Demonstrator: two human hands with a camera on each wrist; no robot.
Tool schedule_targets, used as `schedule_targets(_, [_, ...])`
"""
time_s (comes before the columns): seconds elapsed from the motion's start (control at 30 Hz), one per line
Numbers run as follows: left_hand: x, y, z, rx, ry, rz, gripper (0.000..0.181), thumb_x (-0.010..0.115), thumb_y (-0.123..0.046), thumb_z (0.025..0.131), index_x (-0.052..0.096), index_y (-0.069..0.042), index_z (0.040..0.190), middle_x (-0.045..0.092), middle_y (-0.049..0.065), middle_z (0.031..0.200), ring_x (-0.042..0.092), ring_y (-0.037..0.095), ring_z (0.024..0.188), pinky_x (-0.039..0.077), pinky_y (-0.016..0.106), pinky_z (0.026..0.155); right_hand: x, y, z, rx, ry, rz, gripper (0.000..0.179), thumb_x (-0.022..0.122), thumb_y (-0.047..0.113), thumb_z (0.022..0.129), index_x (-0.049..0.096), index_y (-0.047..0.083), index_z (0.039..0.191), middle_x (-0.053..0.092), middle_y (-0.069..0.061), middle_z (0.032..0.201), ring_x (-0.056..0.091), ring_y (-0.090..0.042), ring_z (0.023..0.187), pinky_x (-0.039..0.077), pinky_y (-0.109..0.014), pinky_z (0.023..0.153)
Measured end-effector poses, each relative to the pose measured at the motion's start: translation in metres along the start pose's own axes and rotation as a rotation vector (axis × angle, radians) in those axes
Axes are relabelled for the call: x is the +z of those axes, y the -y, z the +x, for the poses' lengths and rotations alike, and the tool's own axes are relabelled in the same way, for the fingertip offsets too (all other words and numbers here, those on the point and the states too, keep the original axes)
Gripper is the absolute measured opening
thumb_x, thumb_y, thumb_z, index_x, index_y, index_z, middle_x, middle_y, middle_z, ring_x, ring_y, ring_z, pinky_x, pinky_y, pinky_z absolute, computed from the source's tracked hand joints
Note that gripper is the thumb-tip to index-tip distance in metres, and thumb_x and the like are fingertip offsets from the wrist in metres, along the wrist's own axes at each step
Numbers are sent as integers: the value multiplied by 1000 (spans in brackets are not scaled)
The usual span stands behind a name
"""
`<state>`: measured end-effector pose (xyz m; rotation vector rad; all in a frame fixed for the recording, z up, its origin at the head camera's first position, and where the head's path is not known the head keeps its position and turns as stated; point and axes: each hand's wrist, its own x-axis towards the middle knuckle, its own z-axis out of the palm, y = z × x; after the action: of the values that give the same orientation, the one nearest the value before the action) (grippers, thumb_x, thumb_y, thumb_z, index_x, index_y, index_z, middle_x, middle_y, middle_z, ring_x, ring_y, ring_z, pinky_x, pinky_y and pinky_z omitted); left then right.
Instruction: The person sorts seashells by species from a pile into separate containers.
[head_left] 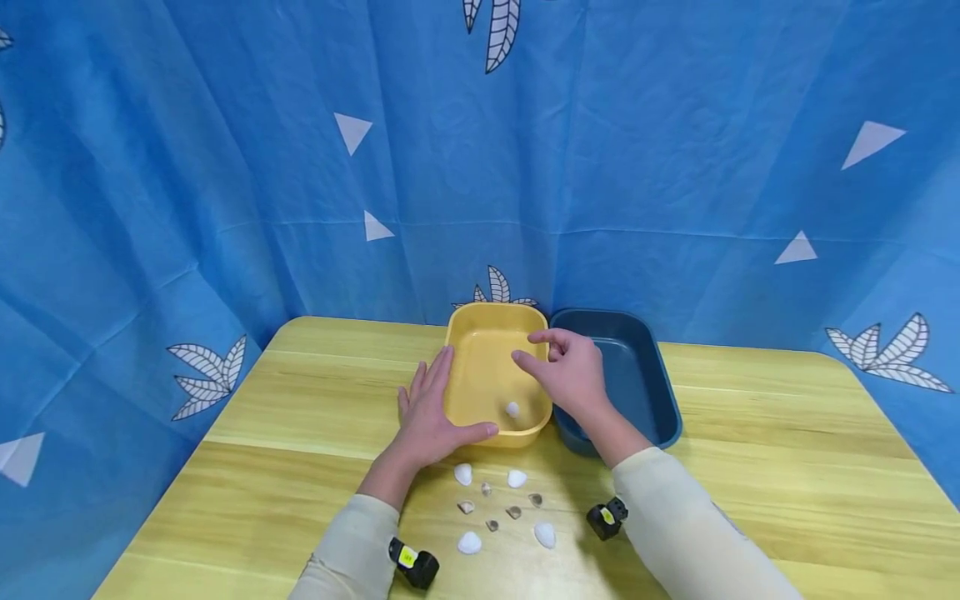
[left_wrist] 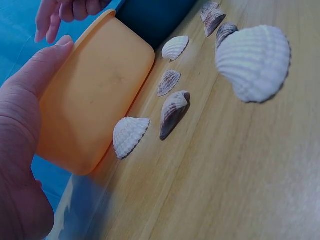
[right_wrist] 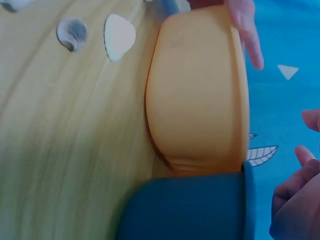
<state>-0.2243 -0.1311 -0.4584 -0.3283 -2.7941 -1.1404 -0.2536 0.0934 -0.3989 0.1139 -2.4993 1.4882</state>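
Steadying the yellow tray (head_left: 480, 329) from its left side, the left hand (head_left: 429, 412) lies flat on the table (head_left: 750, 433), fingers straight along the tray wall and thumb laid against the near rim; it grips nothing. The right hand (head_left: 570, 371) hovers over the tray's right half with fingers loosely parted, thumb and forefinger apart, and nothing between them that I can see. One white shell (head_left: 513, 408) lies inside the yellow tray, near its front wall. The blue tray (head_left: 652, 367), touching the yellow one on its right, looks empty, though the right hand hides part of its floor. Just in front of the yellow tray lies a loose cluster of shells (head_left: 502, 508) on the wood: four white ones and several smaller brown ones, none touching the hands. The left wrist view shows one white shell (left_wrist: 129, 136) lying right against the tray's outer wall. Risks, as I judge them: the light tray could slide or tip if the left thumb presses down on the rim; the right sleeve (head_left: 675, 517), which passes close by the cluster, could sweep shells across the table; and the small brown shells, lying close together, may be hard to pinch singly, so two might come up together or one might skid away.
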Motion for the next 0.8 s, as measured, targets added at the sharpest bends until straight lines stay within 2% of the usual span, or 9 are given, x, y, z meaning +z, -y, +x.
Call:
schedule_targets(0.53, [1, 1, 0, -13, 6, 9, 128, 83, -62, 68, 5, -25, 163, 7, -7, 167, 0, 35, 150, -6, 68, 110, -13, 8, -46, -84, 27, 42, 28, 86, 28, 80, 76, 14, 101, 33, 1, 57, 30, -17, 46, 31, -31, 48])
schedule_targets(0.8, [2, 1, -1, 1, -2, 7, 128, 83, -64, 68, 6, -24, 163, 8, -4, 167, 1, 37, 150, -6, 69, 109, -16, 6, -75, -60, 51, 90, 26, 87, 25, 79, 75, 16, 100, 30, 4, 55, 29, -14, 46, 28, -29, 45])
